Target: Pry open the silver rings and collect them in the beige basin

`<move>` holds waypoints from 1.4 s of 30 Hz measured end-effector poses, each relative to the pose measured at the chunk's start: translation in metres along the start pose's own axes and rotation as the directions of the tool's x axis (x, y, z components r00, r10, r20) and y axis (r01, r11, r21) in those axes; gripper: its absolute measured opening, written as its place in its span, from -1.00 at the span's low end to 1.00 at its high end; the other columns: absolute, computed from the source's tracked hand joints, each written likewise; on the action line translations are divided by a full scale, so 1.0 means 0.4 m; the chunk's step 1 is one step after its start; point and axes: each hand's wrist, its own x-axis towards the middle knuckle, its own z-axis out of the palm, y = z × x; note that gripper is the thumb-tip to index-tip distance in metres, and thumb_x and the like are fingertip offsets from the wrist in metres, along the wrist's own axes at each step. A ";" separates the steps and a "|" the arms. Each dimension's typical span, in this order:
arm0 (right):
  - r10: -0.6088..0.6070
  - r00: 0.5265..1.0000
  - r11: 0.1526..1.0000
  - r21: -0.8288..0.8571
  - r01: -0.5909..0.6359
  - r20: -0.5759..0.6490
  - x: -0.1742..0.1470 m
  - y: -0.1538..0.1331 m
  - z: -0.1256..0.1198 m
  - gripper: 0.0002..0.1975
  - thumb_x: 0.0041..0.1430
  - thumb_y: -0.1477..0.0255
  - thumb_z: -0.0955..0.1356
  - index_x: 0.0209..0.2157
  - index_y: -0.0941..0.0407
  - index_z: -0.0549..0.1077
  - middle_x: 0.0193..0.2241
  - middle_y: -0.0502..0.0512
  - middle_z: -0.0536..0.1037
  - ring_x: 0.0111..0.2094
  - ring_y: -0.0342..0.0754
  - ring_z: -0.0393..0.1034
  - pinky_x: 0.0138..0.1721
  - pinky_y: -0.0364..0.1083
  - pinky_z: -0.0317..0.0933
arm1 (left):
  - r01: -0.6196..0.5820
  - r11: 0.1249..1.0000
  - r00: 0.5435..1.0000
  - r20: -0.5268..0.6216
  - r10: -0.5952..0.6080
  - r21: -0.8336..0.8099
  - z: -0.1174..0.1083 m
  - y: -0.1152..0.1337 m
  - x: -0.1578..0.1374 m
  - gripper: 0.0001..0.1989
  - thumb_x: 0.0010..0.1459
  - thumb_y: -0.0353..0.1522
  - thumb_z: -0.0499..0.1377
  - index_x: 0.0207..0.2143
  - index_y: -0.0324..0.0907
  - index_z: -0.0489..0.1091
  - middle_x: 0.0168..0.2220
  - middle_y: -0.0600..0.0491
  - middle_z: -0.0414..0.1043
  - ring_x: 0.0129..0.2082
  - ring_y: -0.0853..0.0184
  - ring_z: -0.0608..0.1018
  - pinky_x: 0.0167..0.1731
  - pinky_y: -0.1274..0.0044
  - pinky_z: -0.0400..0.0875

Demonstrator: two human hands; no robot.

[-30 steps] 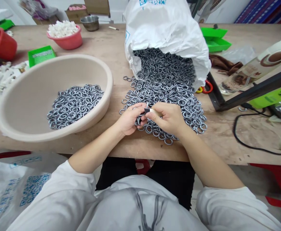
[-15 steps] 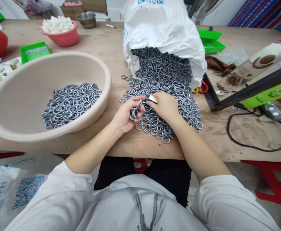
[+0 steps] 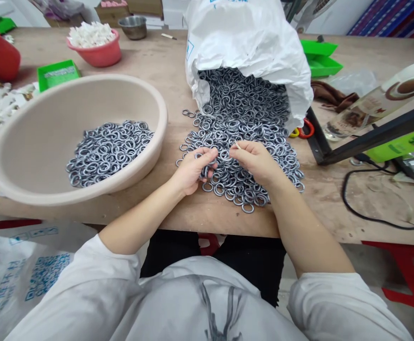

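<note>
Several grey rings point(image 3: 205, 171) sit in the curled fingers of my left hand point(image 3: 192, 170). To its right, my right hand point(image 3: 254, 158) pinches a small, thin, pale piece point(image 3: 238, 145) between thumb and fingers; its kind is too small to make out. A gap separates the two hands, both held just over a spread heap of grey rings point(image 3: 242, 182). The heap spills from the mouth of a white sack point(image 3: 245, 42) lying on its side. Left of my hands stands a large beige basin point(image 3: 25, 175) with more grey rings point(image 3: 110, 151) in it.
Behind the basin are a green tray point(image 3: 58, 81), a red bowl point(image 3: 102, 56) of white pieces and a metal bowl point(image 3: 133, 29). On the right stand a dark metal frame point(image 3: 352, 149), a bottle point(image 3: 363, 113), scissors with red handles point(image 3: 306, 129) and a power cable point(image 3: 347, 199).
My hands have moved apart, the right one shifting right and the left staying near the heap's left side. The pale piece is seen more edge-on. The whole view has shifted slightly.
</note>
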 end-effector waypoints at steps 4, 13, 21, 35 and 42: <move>0.017 0.988 0.988 0.149 -0.040 0.153 -0.011 -0.018 0.021 -0.57 0.00 0.03 0.45 -0.58 0.07 0.33 -0.67 -0.15 0.14 -0.59 -0.21 0.02 -0.54 -0.13 -0.08 | 0.013 0.994 0.991 0.132 -0.028 0.109 0.002 -0.017 -0.008 -0.68 0.01 -0.19 0.39 -0.39 -0.19 0.36 -0.57 0.15 0.36 -0.69 0.54 0.35 -0.77 0.69 0.05; 0.078 0.989 0.969 0.223 -0.105 0.128 -0.013 0.004 0.036 -0.41 0.00 -0.17 0.41 -0.57 0.06 0.26 -0.71 -0.20 0.06 -0.68 -0.26 -0.19 -0.65 -0.14 -0.31 | 0.034 0.984 0.986 0.152 -0.061 0.177 0.005 -0.011 -0.011 -0.65 0.07 -0.10 0.33 -0.43 -0.22 0.43 -0.62 0.13 0.29 -0.74 0.53 0.30 -0.80 0.67 0.00; -0.040 0.996 0.979 0.202 0.023 0.082 -0.025 -0.009 0.048 -0.49 -0.05 -0.08 0.50 -0.43 0.09 0.43 -0.50 -0.02 0.46 -0.45 -0.14 0.33 -0.42 -0.12 0.20 | 0.113 0.993 0.976 0.186 -0.114 0.015 -0.006 -0.004 -0.007 -0.72 0.10 -0.18 0.29 -0.43 -0.19 0.35 -0.60 0.16 0.26 -0.71 0.53 0.31 -0.77 0.71 0.06; -0.479 0.878 0.732 -0.560 0.388 -0.017 -0.039 0.008 0.040 -0.48 0.37 0.01 0.18 -0.50 0.09 0.34 -0.52 0.03 0.36 -0.47 -0.12 0.21 -0.41 -0.07 0.00 | 0.285 0.938 0.943 0.233 -0.238 -0.198 -0.012 0.012 0.000 -0.75 0.23 -0.26 0.15 -0.46 -0.21 0.30 -0.61 0.17 0.21 -0.71 0.51 0.30 -0.78 0.70 0.06; -0.486 0.872 0.637 -0.660 0.398 0.057 -0.043 0.011 0.044 -0.51 0.39 0.09 0.17 -0.52 0.10 0.31 -0.53 0.01 0.34 -0.48 -0.13 0.19 -0.45 -0.09 -0.06 | 0.263 0.946 0.951 0.217 -0.220 -0.191 -0.006 0.009 -0.007 -0.76 0.24 -0.28 0.12 -0.47 -0.20 0.27 -0.62 0.16 0.22 -0.71 0.50 0.31 -0.76 0.68 0.07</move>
